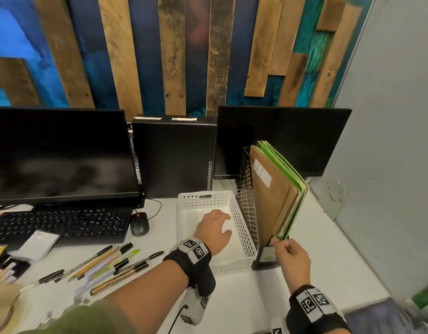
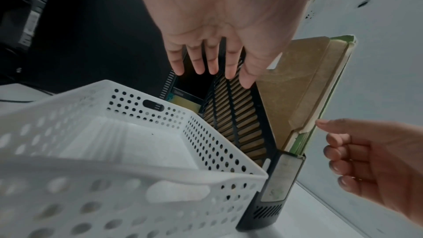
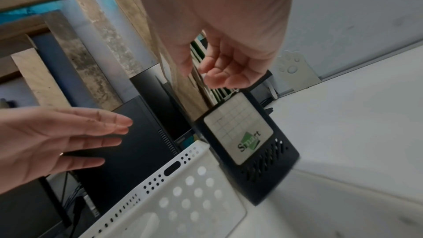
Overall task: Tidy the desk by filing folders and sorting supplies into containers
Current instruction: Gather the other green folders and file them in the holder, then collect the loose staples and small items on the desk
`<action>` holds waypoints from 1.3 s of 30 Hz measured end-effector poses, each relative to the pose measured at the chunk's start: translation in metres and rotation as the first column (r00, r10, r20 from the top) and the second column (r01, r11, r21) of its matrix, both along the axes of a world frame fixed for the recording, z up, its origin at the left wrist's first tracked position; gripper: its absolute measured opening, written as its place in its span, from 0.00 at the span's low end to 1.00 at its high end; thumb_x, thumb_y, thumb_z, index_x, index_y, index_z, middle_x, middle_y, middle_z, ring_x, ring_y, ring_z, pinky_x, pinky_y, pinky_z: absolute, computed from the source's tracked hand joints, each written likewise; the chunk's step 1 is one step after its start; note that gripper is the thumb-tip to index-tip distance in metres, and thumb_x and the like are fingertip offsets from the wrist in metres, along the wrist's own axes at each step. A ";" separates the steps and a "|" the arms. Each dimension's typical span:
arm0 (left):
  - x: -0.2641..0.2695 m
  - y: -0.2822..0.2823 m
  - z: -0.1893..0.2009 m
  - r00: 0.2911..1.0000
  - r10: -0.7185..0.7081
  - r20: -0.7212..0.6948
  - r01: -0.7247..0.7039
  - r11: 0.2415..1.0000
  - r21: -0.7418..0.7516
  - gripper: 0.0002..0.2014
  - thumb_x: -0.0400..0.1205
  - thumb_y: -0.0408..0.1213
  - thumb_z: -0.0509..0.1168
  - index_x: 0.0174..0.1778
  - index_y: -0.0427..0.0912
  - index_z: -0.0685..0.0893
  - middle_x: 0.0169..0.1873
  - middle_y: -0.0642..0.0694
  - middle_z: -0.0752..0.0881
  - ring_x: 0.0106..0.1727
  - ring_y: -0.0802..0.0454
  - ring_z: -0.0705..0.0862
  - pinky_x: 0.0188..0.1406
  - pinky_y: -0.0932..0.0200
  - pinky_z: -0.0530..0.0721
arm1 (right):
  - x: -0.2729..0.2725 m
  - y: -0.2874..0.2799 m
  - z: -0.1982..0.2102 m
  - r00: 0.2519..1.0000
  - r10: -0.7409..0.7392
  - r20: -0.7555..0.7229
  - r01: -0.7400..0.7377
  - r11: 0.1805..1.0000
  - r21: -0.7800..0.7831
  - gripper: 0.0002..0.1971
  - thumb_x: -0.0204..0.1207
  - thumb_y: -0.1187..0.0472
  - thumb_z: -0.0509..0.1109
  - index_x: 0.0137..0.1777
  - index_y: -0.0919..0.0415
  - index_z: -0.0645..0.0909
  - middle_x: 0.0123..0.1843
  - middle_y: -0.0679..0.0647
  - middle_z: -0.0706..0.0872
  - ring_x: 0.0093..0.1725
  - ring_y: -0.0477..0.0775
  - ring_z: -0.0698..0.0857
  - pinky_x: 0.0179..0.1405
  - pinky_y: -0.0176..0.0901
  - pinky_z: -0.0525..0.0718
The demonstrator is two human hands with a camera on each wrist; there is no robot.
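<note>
A: Report the left part of the desk (image 1: 316,237).

B: A dark monitor (image 1: 61,155) stands at the far left. A black keyboard (image 1: 61,225) lies in front of it, with a black mouse (image 1: 139,226) just beside its right end. Pens (image 1: 107,263) lie loose on the desk surface, near the keyboard's front edge. They are in no container.

A: Centre?

B: A black computer case (image 1: 174,155) stands at the back. In front of it sits a white perforated basket (image 1: 244,227). The left hand (image 1: 214,231) hovers over the basket, palm down. Its fingers (image 2: 199,62) are straight and spread, and they hold nothing.

A: Does that hand touch the basket?

B: It cannot be determined from these views.

A: Right of the basket?

B: A black file holder (image 1: 247,203) stands touching the basket's right wall. Folders (image 1: 273,194) stand in it, leaning to the right. The brown ones are on the left, one bearing a white label marked "IT". The green ones are on the right. A second dark monitor (image 1: 282,138) stands behind the holder.

A: The right hand?

B: The right hand (image 1: 292,259) is at the front lower corner of the folders. Its fingers (image 2: 343,149) are loosely curled. The index fingertip is at the edge of the folders. It grips nothing.
</note>
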State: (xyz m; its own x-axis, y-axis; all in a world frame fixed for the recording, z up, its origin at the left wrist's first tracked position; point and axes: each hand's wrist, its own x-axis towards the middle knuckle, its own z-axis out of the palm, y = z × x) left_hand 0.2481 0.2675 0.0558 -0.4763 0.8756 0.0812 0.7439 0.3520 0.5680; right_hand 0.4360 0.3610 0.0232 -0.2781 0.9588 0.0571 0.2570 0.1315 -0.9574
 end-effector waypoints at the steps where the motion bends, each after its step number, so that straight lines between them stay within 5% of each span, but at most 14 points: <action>1: -0.002 -0.004 -0.002 1.000 0.013 -0.005 -0.013 1.000 0.007 0.20 0.82 0.42 0.60 0.71 0.48 0.74 0.73 0.50 0.71 0.74 0.49 0.67 0.76 0.54 0.67 | -0.004 -0.003 0.000 0.999 0.043 -0.014 -0.044 0.999 -0.009 0.16 0.76 0.57 0.69 0.32 0.68 0.74 0.30 0.58 0.79 0.34 0.55 0.77 0.38 0.42 0.79; 9: -0.028 -0.047 -0.013 0.978 0.203 -0.054 -0.197 0.976 0.098 0.11 0.80 0.38 0.61 0.56 0.47 0.83 0.64 0.51 0.75 0.68 0.50 0.71 0.69 0.58 0.69 | -0.053 -0.031 0.014 0.954 0.300 -0.026 -0.300 0.954 -0.017 0.11 0.78 0.62 0.67 0.37 0.68 0.78 0.31 0.54 0.80 0.31 0.49 0.79 0.34 0.42 0.77; 16: -0.060 -0.108 -0.029 0.934 0.345 -0.091 -0.338 0.938 0.077 0.06 0.77 0.35 0.63 0.46 0.44 0.85 0.59 0.49 0.78 0.63 0.48 0.75 0.63 0.59 0.73 | -0.093 -0.066 0.013 0.880 0.475 0.021 -0.475 0.880 -0.020 0.10 0.77 0.65 0.68 0.33 0.59 0.78 0.31 0.54 0.81 0.32 0.49 0.82 0.34 0.39 0.80; 23: -0.102 -0.181 -0.035 0.875 0.476 -0.088 -0.473 0.880 0.049 0.05 0.76 0.34 0.65 0.43 0.43 0.87 0.57 0.49 0.79 0.62 0.47 0.75 0.57 0.61 0.72 | -0.138 -0.107 0.013 0.821 0.571 0.024 -0.569 0.820 -0.056 0.07 0.76 0.69 0.66 0.37 0.61 0.80 0.35 0.55 0.83 0.34 0.50 0.83 0.33 0.36 0.82; 33: -0.154 -0.275 -0.051 0.824 0.565 -0.041 -0.565 0.825 0.020 0.07 0.72 0.31 0.67 0.34 0.47 0.87 0.46 0.44 0.84 0.51 0.42 0.81 0.54 0.48 0.82 | -0.195 -0.179 -0.011 0.720 0.687 0.099 -0.672 0.725 -0.153 0.12 0.75 0.72 0.64 0.35 0.57 0.80 0.36 0.57 0.81 0.35 0.52 0.81 0.32 0.35 0.83; 39: -0.181 -0.323 -0.062 0.831 0.554 -0.049 -0.556 0.829 -0.056 0.07 0.76 0.33 0.66 0.40 0.46 0.89 0.50 0.42 0.84 0.56 0.41 0.81 0.58 0.51 0.79 | -0.226 -0.216 -0.023 0.661 0.737 0.142 -0.708 0.675 -0.209 0.09 0.75 0.71 0.65 0.36 0.58 0.80 0.34 0.55 0.79 0.34 0.51 0.80 0.31 0.34 0.82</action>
State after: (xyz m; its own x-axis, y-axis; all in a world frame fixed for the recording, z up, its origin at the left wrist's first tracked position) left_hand 0.0667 -0.0559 -0.0065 -0.8817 0.4685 0.0559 0.4286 0.7458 0.5101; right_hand 0.2105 0.1448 0.0001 -0.8766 0.4442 -0.1849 0.3163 0.2423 -0.9172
